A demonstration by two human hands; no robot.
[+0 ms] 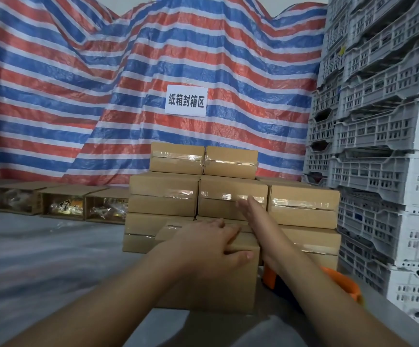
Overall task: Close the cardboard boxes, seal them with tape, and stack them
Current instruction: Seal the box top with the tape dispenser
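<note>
A closed cardboard box [218, 284] stands in front of me, its near face toward the camera. My left hand [211, 244] lies over its top edge, fingers across the top and thumb pressed on the near face. My right hand [256, 216] reaches past the box's right side with straight fingers, blurred, toward the stack of taped boxes [233, 196] behind. That stack rises in three tiers. Three open boxes [65, 202] with packaged goods inside lie on their sides at the left. An orange tape dispenser [341, 279] sits under my right forearm, partly hidden.
Tall piles of white plastic crates [383, 146] fill the right side. A red, blue and white striped tarp [103, 83] hangs behind, with a white paper sign [186, 100] on it. Clear plastic sheeting [40, 246] covers the floor at the left.
</note>
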